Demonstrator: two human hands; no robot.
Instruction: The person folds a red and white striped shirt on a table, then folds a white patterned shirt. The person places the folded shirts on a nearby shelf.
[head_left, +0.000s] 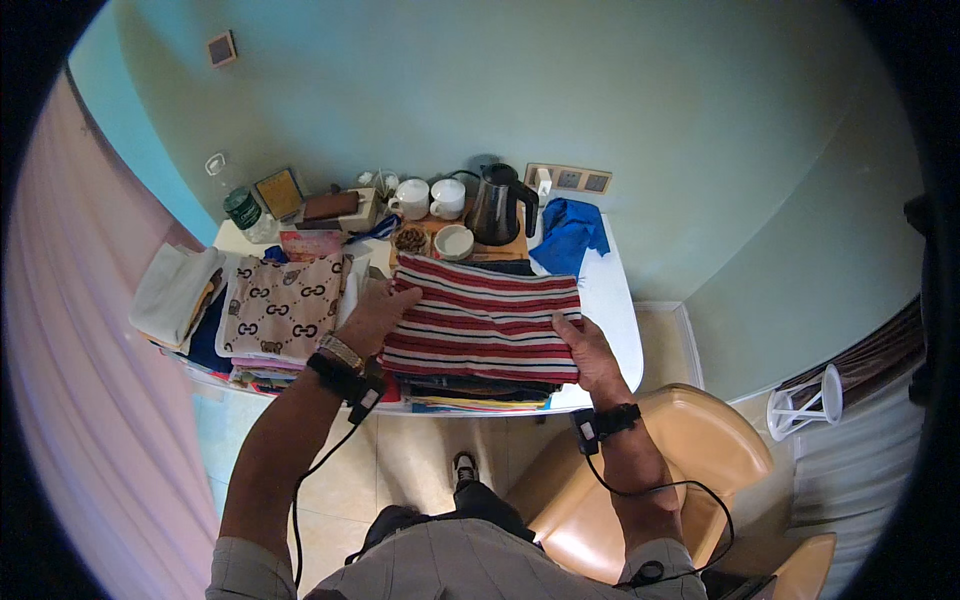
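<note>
Between my two hands is a folded red, white and navy striped cloth (487, 319). My left hand (376, 315) grips its left edge, thumb on top. At the right edge my right hand (589, 351) holds it the same way; the fingers beneath are hidden on both sides. Under the striped cloth lies a stack of folded dark and coloured clothes (480, 397), mostly covered. To the left of my left hand sits a pile topped by a folded beige garment with bears and dark motifs (281, 311). Farther left, a folded white garment (176, 292) tops another pile.
Along the wall the white table (611, 315) bears a black electric kettle (495, 206), two white mugs (429, 200), a white ashtray (454, 242), a plastic bottle (244, 210) and a blue cloth (568, 236). A tan leather chair (697, 427) stands close at the right.
</note>
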